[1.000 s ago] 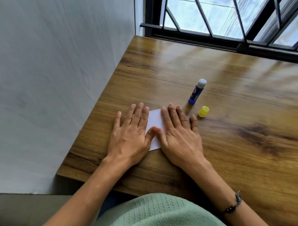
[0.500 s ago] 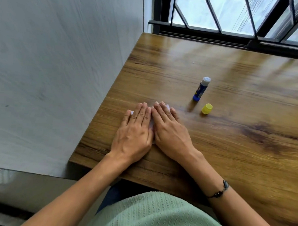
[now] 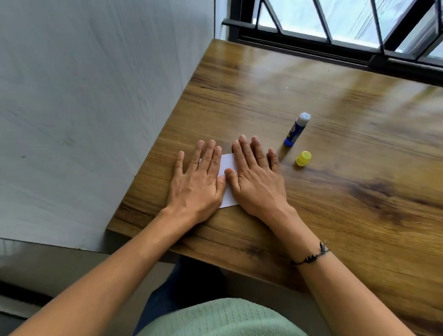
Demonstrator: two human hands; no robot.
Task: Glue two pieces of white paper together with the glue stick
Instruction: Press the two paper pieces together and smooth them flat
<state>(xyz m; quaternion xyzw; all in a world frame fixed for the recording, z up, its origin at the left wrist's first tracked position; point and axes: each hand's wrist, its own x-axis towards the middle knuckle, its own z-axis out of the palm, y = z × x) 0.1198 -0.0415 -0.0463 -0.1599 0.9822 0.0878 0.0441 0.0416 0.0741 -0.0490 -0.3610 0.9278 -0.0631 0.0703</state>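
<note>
White paper (image 3: 228, 165) lies flat on the wooden table (image 3: 340, 197), near its front left corner. My left hand (image 3: 197, 182) rests palm down on the paper's left part, fingers spread. My right hand (image 3: 257, 179) presses flat on its right part. Only a strip of paper shows between the two hands; I cannot tell whether it is one sheet or two. The blue glue stick (image 3: 296, 130) stands uncapped to the right of my right hand, its white glue exposed. Its yellow cap (image 3: 303, 158) sits on the table just in front of it.
A grey wall (image 3: 79, 100) runs along the table's left edge. A black-framed barred window (image 3: 345, 34) borders the far edge. The table's front edge is close to my body, and bare wood stretches off to the right.
My hands were pressed together over the paper half a second ago; they have now slid apart sideways, so the white strip shows between them again. The glue stick and cap stayed put.
</note>
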